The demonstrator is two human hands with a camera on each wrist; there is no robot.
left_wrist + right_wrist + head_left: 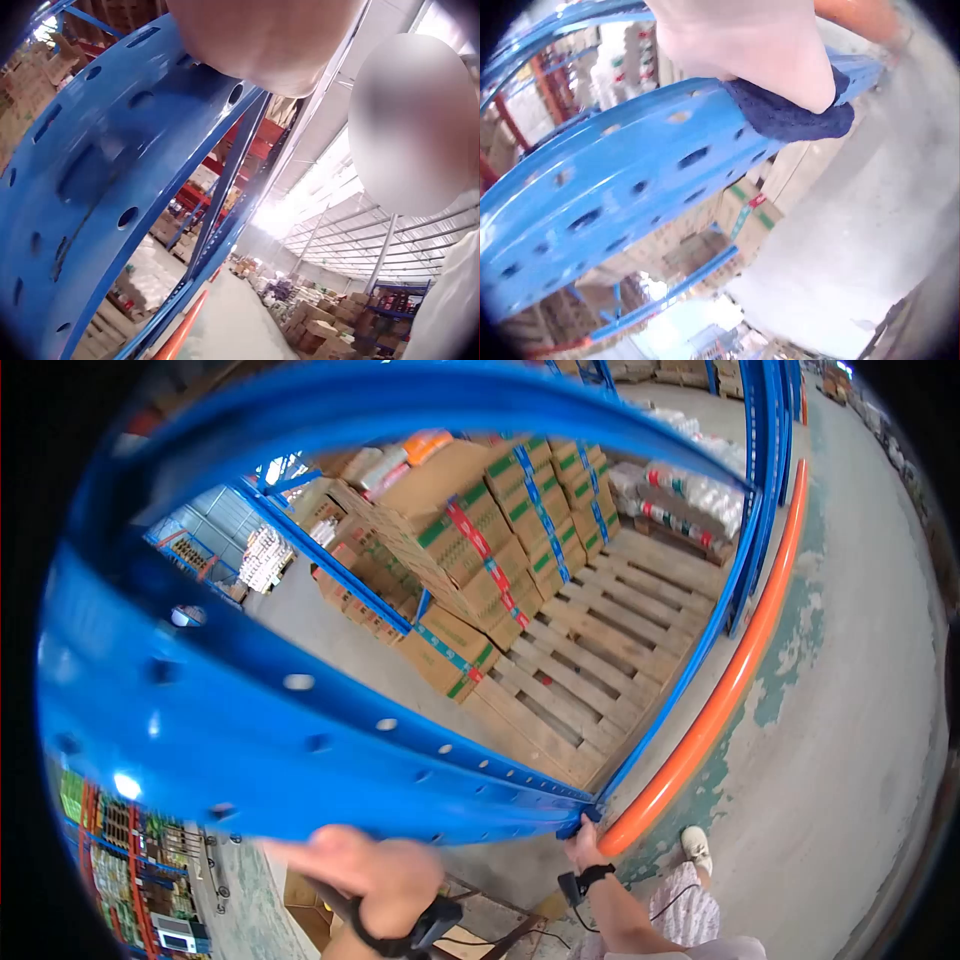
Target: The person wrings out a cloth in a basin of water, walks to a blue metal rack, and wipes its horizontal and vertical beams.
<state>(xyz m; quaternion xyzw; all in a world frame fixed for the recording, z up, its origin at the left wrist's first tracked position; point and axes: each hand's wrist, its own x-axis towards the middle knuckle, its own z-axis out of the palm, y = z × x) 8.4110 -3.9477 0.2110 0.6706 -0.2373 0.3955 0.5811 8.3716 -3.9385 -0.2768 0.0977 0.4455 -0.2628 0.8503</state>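
A blue perforated rack post (250, 710) slants across the head view, down to the floor near the middle. My right hand (583, 848) is at its lower end and holds a dark blue cloth (572, 826) against the metal. In the right wrist view the right hand (742, 45) presses the cloth (795, 116) onto the post (630, 180). My left hand (375, 870) is blurred, just under the post's lower edge. In the left wrist view the left hand (262, 37) lies against the post (90, 165), with its fingers hidden.
Behind the post, stacked cardboard boxes (470, 560) stand on wooden pallets (590, 660) under blue racking. An orange guard rail (720, 690) runs along the rack's foot. Concrete floor (850, 710) stretches to the right. My shoe (697, 847) is beside the rail's near end.
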